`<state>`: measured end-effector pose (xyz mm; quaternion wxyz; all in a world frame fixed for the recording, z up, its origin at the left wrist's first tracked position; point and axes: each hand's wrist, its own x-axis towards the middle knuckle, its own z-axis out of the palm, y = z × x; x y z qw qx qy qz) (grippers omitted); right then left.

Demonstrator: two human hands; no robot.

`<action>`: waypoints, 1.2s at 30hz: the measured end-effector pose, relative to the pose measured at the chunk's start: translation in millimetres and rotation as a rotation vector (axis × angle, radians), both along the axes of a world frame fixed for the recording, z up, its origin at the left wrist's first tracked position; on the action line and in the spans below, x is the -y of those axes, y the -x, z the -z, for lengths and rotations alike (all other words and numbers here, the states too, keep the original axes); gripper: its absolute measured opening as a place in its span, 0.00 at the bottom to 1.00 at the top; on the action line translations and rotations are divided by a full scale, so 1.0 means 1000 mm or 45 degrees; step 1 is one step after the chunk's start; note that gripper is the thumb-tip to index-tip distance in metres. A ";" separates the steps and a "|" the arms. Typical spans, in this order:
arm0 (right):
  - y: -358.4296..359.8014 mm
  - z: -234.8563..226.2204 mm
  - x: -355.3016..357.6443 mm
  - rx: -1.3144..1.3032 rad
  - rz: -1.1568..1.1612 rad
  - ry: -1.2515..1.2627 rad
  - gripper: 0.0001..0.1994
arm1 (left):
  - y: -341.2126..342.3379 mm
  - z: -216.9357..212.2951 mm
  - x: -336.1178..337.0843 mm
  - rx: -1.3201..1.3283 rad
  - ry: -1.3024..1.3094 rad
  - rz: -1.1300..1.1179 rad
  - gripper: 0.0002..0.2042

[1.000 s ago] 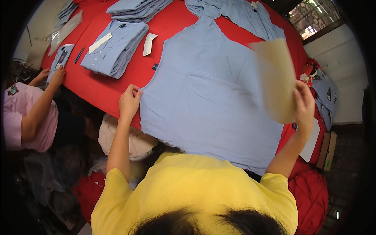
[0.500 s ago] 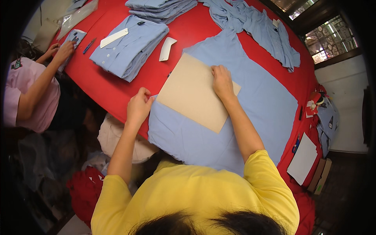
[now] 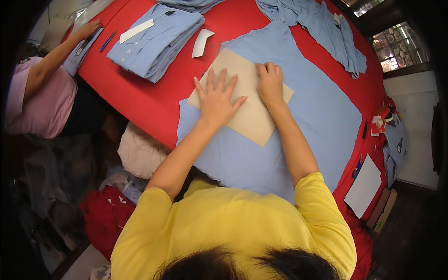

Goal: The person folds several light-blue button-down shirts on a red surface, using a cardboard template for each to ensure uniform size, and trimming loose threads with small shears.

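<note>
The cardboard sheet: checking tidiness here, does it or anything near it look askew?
The cardboard sheet lies askew on the flat blue shirt, under both hands. A rumpled blue garment lies unfolded at the red table's far edge.

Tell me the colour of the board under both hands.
Tan board, lying on the light blue cloth; head view.

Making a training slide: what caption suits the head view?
Both hands, left hand and right hand, press tan cardboard flat on a blue shirt.
</note>
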<state>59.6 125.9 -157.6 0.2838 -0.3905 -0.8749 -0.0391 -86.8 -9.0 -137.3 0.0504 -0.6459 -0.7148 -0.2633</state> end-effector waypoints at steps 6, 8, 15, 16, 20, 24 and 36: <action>0.001 -0.004 0.003 -0.068 0.066 0.086 0.14 | -0.001 0.008 -0.003 -0.006 0.095 -0.032 0.33; -0.015 -0.012 -0.001 -0.215 0.121 0.158 0.13 | -0.006 0.007 -0.005 -0.039 0.130 -0.030 0.34; -0.225 -0.035 -0.052 -0.225 0.999 -0.061 0.15 | -0.013 -0.005 -0.004 -0.132 0.281 -0.058 0.33; -0.285 -0.032 -0.058 -0.130 1.209 -0.036 0.16 | -0.018 -0.006 -0.007 -0.116 0.271 -0.015 0.33; -0.394 -0.039 -0.059 0.244 1.773 0.193 0.17 | -0.007 -0.014 -0.008 -0.061 0.151 -0.004 0.28; -0.513 -0.032 -0.038 0.307 1.486 0.060 0.17 | 0.003 -0.021 -0.056 0.351 0.017 0.042 0.22; -0.519 -0.033 -0.118 -0.060 1.381 0.183 0.14 | 0.048 -0.022 -0.137 0.472 0.144 -0.341 0.12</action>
